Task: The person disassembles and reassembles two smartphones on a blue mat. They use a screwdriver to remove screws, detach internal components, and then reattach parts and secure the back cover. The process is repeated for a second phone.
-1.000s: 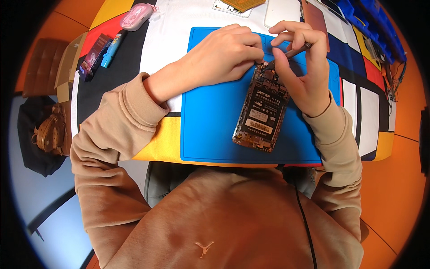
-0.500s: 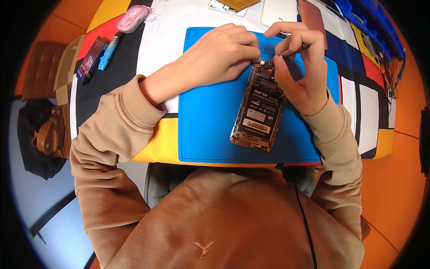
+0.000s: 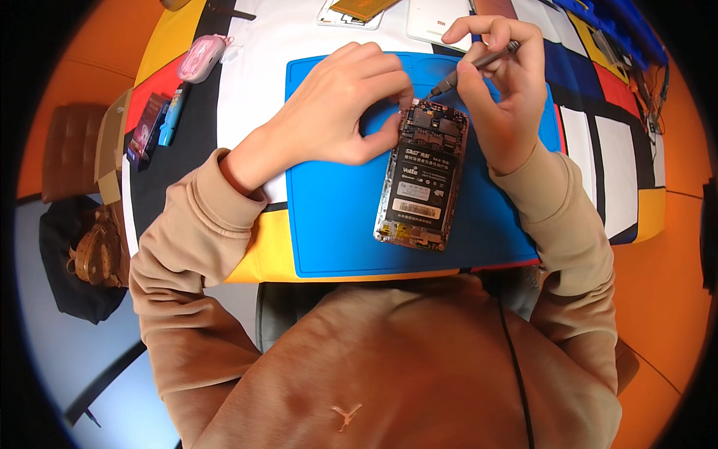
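Observation:
An opened phone [image 3: 421, 178] with its back cover off lies on a blue work mat [image 3: 336, 217], its black battery and circuit board showing. My left hand [image 3: 340, 108] rests on the mat and presses its fingertips against the phone's upper left corner. My right hand [image 3: 501, 82] holds a thin dark screwdriver [image 3: 473, 63], whose tip points down at the phone's top edge.
The mat lies on a table [image 3: 247, 90] patterned in white, yellow, red, blue and black. A pink case [image 3: 200, 58], a blue pen [image 3: 170, 116] and a small dark box [image 3: 146, 127] sit at the left. Phone parts [image 3: 351, 11] lie at the far edge. A dark bag [image 3: 78, 254] is on the floor at the left.
My right hand has lifted slightly off the phone's top and now holds the screwdriver clear and angled. The view has shifted a little. My left hand stays on the phone's corner.

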Demonstrator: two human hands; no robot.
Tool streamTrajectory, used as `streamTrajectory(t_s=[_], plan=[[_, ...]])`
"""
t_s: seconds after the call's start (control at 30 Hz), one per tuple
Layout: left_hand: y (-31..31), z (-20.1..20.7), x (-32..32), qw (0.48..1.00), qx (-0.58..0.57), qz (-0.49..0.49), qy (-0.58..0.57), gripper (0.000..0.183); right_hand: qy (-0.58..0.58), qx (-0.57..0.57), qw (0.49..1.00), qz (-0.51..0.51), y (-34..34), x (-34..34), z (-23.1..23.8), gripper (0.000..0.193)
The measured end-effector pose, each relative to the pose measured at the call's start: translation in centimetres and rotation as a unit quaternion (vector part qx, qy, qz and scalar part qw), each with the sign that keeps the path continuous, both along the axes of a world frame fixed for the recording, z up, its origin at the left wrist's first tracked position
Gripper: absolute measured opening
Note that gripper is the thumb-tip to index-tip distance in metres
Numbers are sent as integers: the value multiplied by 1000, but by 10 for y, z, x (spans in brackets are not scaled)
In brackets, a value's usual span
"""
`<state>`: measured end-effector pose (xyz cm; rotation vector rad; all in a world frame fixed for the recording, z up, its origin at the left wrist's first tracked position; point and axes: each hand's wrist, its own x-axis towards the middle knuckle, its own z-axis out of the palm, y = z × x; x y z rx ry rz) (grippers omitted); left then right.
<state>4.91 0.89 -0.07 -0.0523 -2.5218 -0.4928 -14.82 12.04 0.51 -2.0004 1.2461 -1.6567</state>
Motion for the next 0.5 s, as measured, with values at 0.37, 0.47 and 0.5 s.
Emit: streamTrajectory(t_s=[0.37, 0.47, 0.5], plan=[[1, 19, -4, 985, 100, -10, -139, 7, -165, 16, 984, -57, -8, 9, -11, 31], [5, 37, -4, 971, 101, 13, -217, 6, -175, 19, 980, -95, -11, 8, -11, 28], [8, 42, -5, 973, 67, 5, -220, 6, -184, 12, 978, -95, -12, 8, -10, 28]])
